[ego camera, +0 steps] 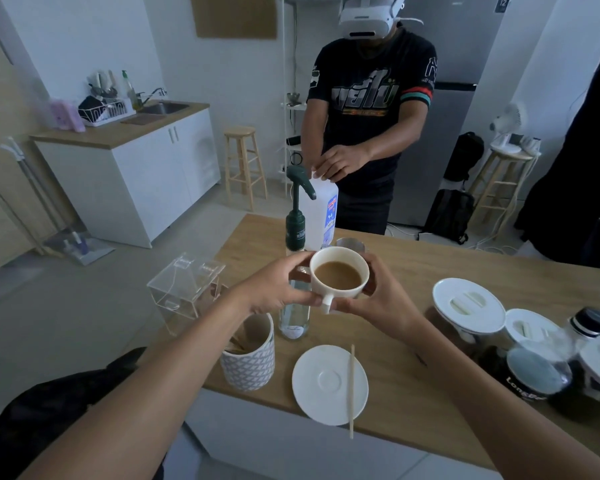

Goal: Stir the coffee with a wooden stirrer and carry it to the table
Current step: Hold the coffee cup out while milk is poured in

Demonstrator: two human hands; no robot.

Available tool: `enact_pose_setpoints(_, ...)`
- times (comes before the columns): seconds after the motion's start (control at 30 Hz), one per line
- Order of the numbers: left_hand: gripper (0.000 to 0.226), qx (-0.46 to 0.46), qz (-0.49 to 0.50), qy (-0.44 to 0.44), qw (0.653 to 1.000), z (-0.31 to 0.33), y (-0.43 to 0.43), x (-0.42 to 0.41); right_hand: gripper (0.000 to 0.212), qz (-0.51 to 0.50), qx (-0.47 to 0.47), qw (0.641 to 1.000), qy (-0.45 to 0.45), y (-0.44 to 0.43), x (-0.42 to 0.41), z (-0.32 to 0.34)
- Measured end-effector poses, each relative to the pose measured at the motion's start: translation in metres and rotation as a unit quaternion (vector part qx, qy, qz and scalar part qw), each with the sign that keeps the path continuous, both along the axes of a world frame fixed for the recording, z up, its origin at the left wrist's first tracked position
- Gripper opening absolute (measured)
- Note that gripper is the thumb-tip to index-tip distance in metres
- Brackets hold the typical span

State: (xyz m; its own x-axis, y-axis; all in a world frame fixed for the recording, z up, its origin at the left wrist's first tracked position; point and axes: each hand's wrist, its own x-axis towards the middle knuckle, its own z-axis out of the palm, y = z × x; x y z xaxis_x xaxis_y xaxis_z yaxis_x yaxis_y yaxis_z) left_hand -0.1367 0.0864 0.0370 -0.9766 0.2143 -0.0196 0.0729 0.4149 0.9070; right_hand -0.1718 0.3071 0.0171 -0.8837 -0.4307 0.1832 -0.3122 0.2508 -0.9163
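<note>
A white cup (339,276) of milky brown coffee is lifted above the wooden counter (430,271), its handle pointing toward me. My left hand (278,285) wraps its left side and my right hand (378,299) wraps its right side. Below it a white saucer (326,386) lies near the counter's front edge. A wooden stirrer (352,389) rests across the saucer's right part and sticks out over the edge. A patterned holder (248,358) with more stirrers stands left of the saucer.
A clear syrup bottle with a green pump (296,230) stands behind the cup, and a milk jug (321,216) is held by a person (368,109) across the counter. Lidded jars (468,306) and dark bottles (534,375) crowd the right. A clear acrylic box (184,289) sits left.
</note>
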Motion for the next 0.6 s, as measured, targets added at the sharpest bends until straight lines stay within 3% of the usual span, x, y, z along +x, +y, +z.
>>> enact_pose_setpoints(0.6, 0.07, 0.024, 0.073, -0.069, 0.995, -0.105, 0.032, 0.03, 0.083, 0.011, 0.068, 0.997, -0.036, 0.019, 0.026, -0.084)
